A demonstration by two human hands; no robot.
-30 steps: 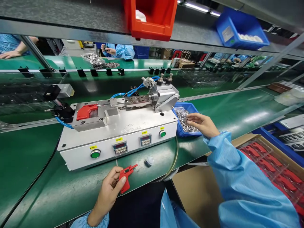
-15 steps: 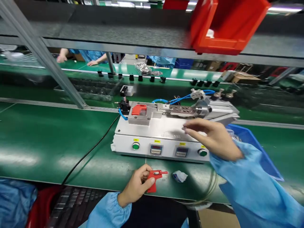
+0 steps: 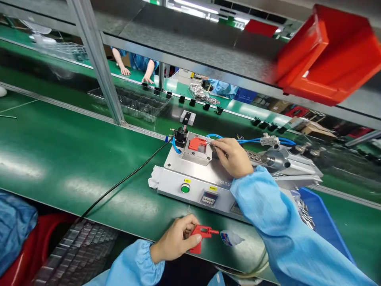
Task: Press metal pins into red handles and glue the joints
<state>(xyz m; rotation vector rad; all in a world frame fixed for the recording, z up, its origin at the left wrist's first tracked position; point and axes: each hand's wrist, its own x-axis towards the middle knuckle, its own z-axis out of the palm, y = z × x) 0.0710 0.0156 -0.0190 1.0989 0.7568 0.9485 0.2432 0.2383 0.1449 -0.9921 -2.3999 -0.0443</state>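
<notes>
My left hand point(image 3: 178, 238) is closed round a red plastic pistol-shaped part point(image 3: 197, 247), whose thin nose points right, just over the bench's front edge. A second red plastic part point(image 3: 196, 143) of similar look lies in the metal block point(image 3: 196, 157) on top of the white bench machine point(image 3: 175, 184). At that part's right end, the fingertips of my right hand point(image 3: 233, 157) are pinched together. What they grip is too small and covered to make out. A small clear bottle with a blue label point(image 3: 230, 238) lies on the green bench, right of the part in my left hand.
Right of the machine stands a blue bin point(image 3: 324, 226) with metal pins. A red bin point(image 3: 330, 79) hangs over the right side from the shelf. A metal post point(image 3: 98, 67) rises at left, near a clear tray point(image 3: 133, 105). Across the bench, a co-worker's hands point(image 3: 147, 75) rest on another table.
My right hand has moved left, from above the machine's front to the red part in the block. My left hand still holds its red part. The view has turned and tilted.
</notes>
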